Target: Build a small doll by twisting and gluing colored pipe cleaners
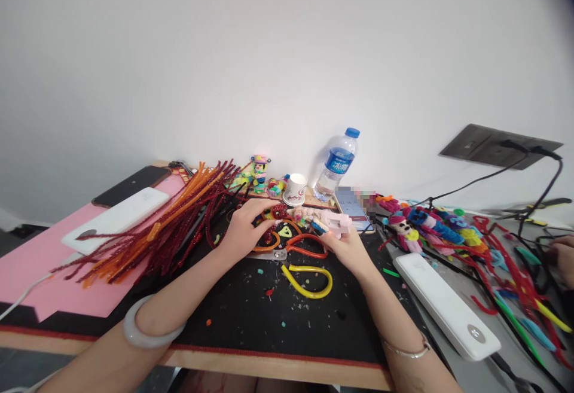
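Observation:
My left hand point(244, 227) rests on the black mat point(251, 315), fingers curled on a small pipe-cleaner figure point(280, 213) of red, orange and yellow. My right hand point(347, 248) grips a small pink glue gun point(334, 224) with its tip close to the figure. An orange pipe-cleaner loop point(307, 246) lies between my hands. A yellow loop point(309, 280) lies just in front of them.
A heap of red and orange pipe cleaners point(170, 219) lies left on a pink sheet point(40, 267). White power banks point(119, 218) point(446, 304) flank me. Paper cup point(295, 189), water bottle point(336, 165), finished figures point(426, 225). Another person's hand point(562, 258) at far right.

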The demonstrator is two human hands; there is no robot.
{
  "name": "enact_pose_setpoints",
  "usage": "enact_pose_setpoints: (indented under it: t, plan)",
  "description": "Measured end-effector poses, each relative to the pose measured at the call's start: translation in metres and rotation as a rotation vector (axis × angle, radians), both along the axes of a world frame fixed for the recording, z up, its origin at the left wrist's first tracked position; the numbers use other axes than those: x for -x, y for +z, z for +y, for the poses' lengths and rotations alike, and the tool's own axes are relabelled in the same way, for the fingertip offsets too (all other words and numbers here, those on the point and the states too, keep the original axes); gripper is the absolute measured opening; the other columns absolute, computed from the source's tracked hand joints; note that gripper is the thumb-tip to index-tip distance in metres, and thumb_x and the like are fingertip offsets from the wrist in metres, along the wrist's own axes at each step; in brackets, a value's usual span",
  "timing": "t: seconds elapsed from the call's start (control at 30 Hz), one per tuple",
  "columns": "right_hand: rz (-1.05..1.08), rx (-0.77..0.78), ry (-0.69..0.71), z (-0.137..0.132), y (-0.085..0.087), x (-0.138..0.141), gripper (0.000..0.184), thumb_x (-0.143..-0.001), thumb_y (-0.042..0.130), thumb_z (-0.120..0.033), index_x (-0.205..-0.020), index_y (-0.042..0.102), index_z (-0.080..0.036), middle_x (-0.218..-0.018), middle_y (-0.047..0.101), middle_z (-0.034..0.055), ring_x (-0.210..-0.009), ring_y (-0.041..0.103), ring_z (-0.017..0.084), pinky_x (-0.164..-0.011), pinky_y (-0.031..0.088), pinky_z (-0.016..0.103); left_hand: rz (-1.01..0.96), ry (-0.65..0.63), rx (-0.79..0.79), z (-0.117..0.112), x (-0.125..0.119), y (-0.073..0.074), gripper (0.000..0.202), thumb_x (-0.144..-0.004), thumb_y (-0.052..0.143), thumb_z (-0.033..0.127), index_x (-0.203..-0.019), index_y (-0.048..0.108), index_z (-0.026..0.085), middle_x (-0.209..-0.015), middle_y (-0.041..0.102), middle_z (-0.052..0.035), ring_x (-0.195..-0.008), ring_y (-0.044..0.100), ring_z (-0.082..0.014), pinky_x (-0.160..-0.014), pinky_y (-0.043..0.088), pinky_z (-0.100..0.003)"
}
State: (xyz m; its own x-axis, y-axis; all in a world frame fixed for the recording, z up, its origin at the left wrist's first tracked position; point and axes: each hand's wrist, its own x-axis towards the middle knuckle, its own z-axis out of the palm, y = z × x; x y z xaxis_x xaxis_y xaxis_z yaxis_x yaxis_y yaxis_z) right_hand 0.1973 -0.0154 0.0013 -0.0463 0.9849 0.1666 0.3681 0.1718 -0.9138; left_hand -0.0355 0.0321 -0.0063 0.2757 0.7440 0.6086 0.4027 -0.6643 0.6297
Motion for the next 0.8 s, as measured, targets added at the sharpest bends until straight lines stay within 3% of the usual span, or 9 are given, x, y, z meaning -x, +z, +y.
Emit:
enact_pose_setpoints:
  t: [0.37, 0.8]
  plan:
    - [0.01, -0.034, 0.006, -0.0001, 0.0008, 0.0005, 0.033, -0.074, 0.059, -0.032, -0.104, 0.06, -0.017, -0.08, 0.063, 0.0038, -0.07, 0.057, 0.017, -0.061, 0.046, 0.028, 0.003, -0.005, 0.015, 0.0001, 0.0005, -0.0001, 0.03, -0.078, 0.057, 0.022, -0.107, 0.059, 0.022, -0.108, 0.064, -0.006, -0.105, 0.056, -0.0211, -0.093, 0.042, -0.039]
    - [-0.01, -0.013, 0.017, -0.0009, 0.0022, 0.0007, 0.027, -0.074, 0.059, -0.032, -0.097, 0.061, -0.018, -0.066, 0.061, 0.0016, -0.063, 0.056, 0.017, -0.054, 0.045, 0.027, 0.001, -0.008, 0.017, -0.0007, 0.0, 0.0012, 0.03, -0.078, 0.057, 0.021, -0.107, 0.06, 0.021, -0.109, 0.064, -0.0058, -0.105, 0.056, -0.0204, -0.094, 0.042, -0.037]
